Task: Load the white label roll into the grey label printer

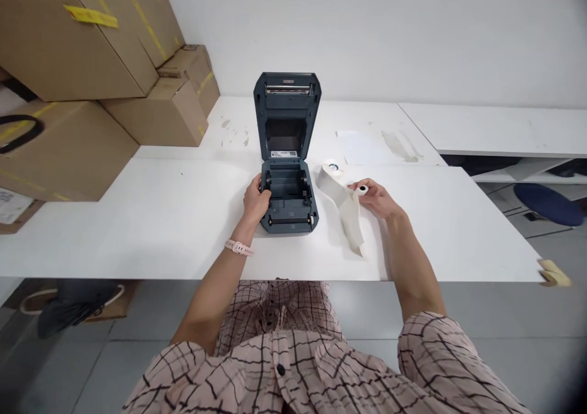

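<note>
A dark label printer (290,211) stands on the white table with its lid (288,111) raised. Inside, its roll bay looks vacant. My left hand (255,201) grips the printer's left wall, thumb over the rim and the other fingers mostly hidden outside. To the right of the printer, my right hand (380,200) is closed on a small white paper roll (362,190) with a dark core opening. A loose paper strip (352,224) hangs down below these fingers onto the table. Just left of that hand lies a larger label roll (332,168), partly unwound.
Cardboard boxes (156,111) are stacked at the left, against the wall. A white sheet (362,148) lies behind the rolls, near worn patches in the tabletop. A tape-like tan roll (554,273) sits at the right front corner. Beyond the table is a blue stool (548,205).
</note>
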